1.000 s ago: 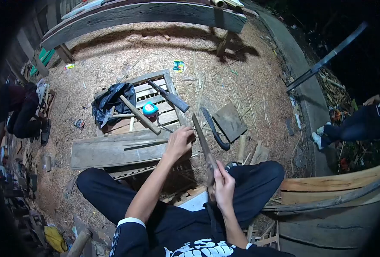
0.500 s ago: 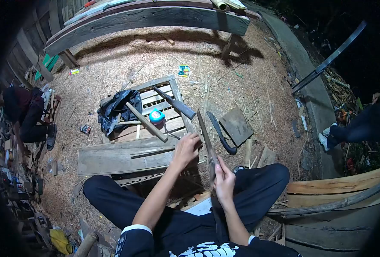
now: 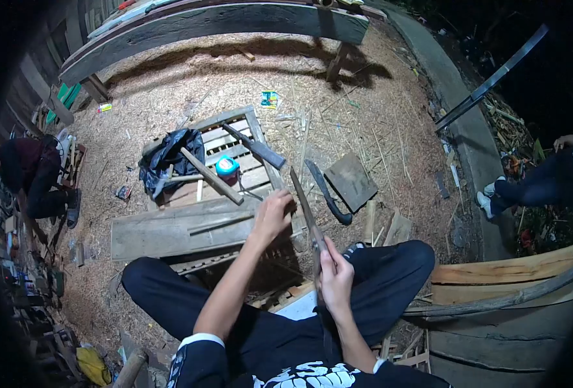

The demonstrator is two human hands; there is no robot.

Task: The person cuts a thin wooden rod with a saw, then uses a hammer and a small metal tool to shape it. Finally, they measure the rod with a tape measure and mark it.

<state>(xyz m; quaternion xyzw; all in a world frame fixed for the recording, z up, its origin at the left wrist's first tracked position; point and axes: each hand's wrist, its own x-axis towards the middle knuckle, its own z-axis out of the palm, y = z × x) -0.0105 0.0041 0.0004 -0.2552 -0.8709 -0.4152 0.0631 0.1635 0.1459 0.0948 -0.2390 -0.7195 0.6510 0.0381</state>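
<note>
My right hand is closed around the middle of a long, narrow, brownish knife-like tool. Its tapered end points up and away from me, and its lower end runs back over my lap. Just left of the blade is my left hand, fingers curled together; whatever they hold is hidden. Beyond that hand, a low slatted wooden stand bears a teal tape measure, a wooden stick, a black plastic bag and a dark-handled tool with a block-like end. A grey plank lies along its near side.
Right of the blade lie a black machete-like knife and a square board. A heavy wooden bench spans the back. One person crouches at left; another person is at right. Boards stand near my right knee.
The whole scene has shifted slightly left and up in view. Both hands keep nearly the same pose, and the blade's tip sits a little nearer me relative to the stand.
</note>
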